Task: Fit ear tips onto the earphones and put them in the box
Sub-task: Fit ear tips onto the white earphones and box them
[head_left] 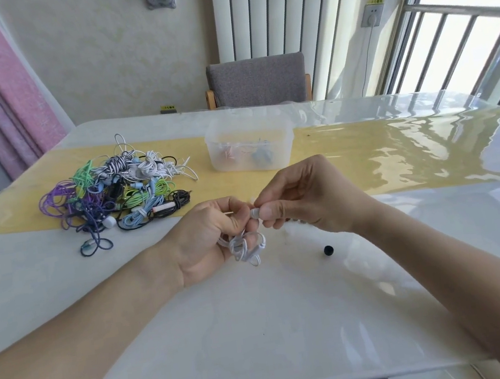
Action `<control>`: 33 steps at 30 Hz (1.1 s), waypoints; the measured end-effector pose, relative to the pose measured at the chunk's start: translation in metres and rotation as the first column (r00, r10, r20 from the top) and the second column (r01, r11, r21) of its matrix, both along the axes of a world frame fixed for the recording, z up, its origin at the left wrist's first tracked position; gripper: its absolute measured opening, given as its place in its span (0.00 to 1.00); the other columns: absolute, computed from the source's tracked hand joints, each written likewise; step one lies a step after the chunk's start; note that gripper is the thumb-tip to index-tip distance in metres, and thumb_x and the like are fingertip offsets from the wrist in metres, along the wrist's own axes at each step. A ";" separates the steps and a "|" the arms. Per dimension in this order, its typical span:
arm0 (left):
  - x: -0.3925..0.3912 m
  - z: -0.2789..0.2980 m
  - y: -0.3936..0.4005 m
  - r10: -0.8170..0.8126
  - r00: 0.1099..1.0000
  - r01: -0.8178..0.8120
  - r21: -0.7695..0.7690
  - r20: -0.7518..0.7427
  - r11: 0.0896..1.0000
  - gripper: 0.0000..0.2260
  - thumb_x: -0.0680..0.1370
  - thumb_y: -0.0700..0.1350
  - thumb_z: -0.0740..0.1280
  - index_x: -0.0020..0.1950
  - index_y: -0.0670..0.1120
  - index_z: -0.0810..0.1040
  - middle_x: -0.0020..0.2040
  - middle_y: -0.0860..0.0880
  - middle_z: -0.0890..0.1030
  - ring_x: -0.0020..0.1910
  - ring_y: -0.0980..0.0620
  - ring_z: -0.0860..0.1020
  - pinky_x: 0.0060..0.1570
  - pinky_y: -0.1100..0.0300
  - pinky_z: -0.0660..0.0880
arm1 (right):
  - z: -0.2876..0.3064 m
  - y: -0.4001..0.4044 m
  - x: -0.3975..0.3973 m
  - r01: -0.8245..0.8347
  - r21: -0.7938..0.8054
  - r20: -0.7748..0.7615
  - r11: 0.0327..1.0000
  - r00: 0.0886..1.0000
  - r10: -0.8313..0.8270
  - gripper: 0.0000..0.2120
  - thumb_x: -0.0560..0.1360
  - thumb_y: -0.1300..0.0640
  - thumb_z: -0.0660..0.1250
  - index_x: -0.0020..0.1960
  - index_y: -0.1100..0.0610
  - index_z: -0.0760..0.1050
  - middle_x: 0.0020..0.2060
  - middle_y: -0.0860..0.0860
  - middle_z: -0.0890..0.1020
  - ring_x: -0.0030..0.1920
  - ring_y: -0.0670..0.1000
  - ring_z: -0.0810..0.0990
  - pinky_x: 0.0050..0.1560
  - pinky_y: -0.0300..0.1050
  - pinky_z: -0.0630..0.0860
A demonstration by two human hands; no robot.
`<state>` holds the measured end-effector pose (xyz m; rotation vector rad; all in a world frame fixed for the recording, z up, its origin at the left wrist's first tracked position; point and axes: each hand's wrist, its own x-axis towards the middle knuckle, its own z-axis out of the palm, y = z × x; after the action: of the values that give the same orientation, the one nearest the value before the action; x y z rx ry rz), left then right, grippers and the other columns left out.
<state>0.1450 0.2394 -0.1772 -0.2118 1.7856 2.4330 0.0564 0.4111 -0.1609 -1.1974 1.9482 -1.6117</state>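
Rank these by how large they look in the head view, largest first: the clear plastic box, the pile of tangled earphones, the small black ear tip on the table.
1. Pile of tangled earphones, the widest spread.
2. Clear plastic box, plainly smaller in area, though it sits slightly farther back.
3. Black ear tip, tiny despite being nearest the camera.

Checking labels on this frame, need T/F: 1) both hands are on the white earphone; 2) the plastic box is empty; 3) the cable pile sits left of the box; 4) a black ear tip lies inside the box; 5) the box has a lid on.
1) True: the left hand grips the bundled white earphone and the right hand pinches its end.
2) False: the plastic box already holds a few earphones.
3) True: the cable pile lies left of the box.
4) False: the black ear tip lies on the table, near the right hand.
5) False: the box is open-topped.
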 end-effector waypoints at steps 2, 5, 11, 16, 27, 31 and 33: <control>0.000 -0.001 0.002 0.071 0.995 -0.079 -0.102 -0.075 0.992 0.08 0.75 0.33 0.65 0.38 0.40 0.71 0.29 0.44 0.75 0.23 0.50 0.72 0.27 0.63 0.67 | 0.000 0.000 0.000 0.004 0.006 0.020 1.000 1.000 -0.004 0.06 0.68 0.61 0.76 0.42 0.63 0.83 0.34 0.59 0.85 0.34 0.51 0.83 0.38 0.40 0.80; -0.001 -0.004 0.006 0.158 0.948 -0.233 -0.262 -0.276 0.937 0.10 0.77 0.28 0.63 0.38 0.39 0.72 0.27 0.47 0.76 0.24 0.53 0.73 0.25 0.64 0.70 | -0.002 -0.001 0.000 0.012 0.004 0.201 1.000 0.979 -0.013 0.07 0.65 0.62 0.76 0.42 0.63 0.83 0.36 0.60 0.85 0.36 0.53 0.84 0.39 0.41 0.81; -0.004 -0.004 0.002 0.183 0.846 -0.408 -0.387 -0.501 0.827 0.10 0.76 0.29 0.66 0.39 0.41 0.75 0.29 0.49 0.79 0.28 0.54 0.76 0.30 0.64 0.74 | -0.007 -0.010 0.004 0.040 -0.082 0.524 0.996 0.852 0.009 0.10 0.66 0.62 0.73 0.46 0.65 0.82 0.35 0.55 0.84 0.35 0.48 0.83 0.38 0.37 0.80; -0.008 -0.004 0.001 0.249 0.854 -0.382 -0.226 -0.456 0.896 0.04 0.78 0.34 0.66 0.46 0.42 0.76 0.35 0.47 0.80 0.34 0.52 0.78 0.38 0.61 0.76 | 0.000 -0.010 0.004 0.175 -0.097 0.125 0.980 0.979 -0.163 0.09 0.74 0.61 0.74 0.52 0.65 0.83 0.43 0.58 0.87 0.44 0.55 0.87 0.43 0.44 0.81; -0.011 0.002 -0.009 0.241 0.968 -0.224 0.197 -0.070 0.955 0.12 0.81 0.44 0.58 0.54 0.40 0.78 0.46 0.42 0.79 0.46 0.47 0.77 0.50 0.54 0.74 | -0.002 -0.007 0.004 0.223 0.083 -0.110 0.971 0.971 -0.213 0.21 0.73 0.52 0.77 0.63 0.53 0.77 0.48 0.49 0.85 0.44 0.49 0.84 0.43 0.48 0.82; -0.010 0.008 -0.008 0.186 0.981 -0.160 0.327 -0.048 0.931 0.20 0.77 0.51 0.59 0.59 0.36 0.74 0.50 0.38 0.79 0.47 0.42 0.79 0.57 0.47 0.75 | -0.011 -0.012 0.003 0.287 0.158 -0.324 0.945 0.919 -0.225 0.35 0.63 0.49 0.84 0.66 0.47 0.74 0.49 0.45 0.82 0.43 0.47 0.82 0.45 0.47 0.81; -0.010 0.008 -0.008 0.143 0.988 -0.108 0.372 -0.066 0.922 0.22 0.76 0.53 0.60 0.60 0.36 0.72 0.57 0.35 0.78 0.56 0.38 0.77 0.68 0.43 0.68 | -0.015 -0.015 0.001 0.316 0.104 -0.431 0.943 0.869 -0.244 0.35 0.62 0.49 0.84 0.66 0.47 0.75 0.48 0.44 0.80 0.43 0.45 0.81 0.43 0.42 0.79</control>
<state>0.1354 0.2317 -0.1696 -0.1845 1.3427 2.8535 0.0575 0.3965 -0.1761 -1.3142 2.5780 -1.3529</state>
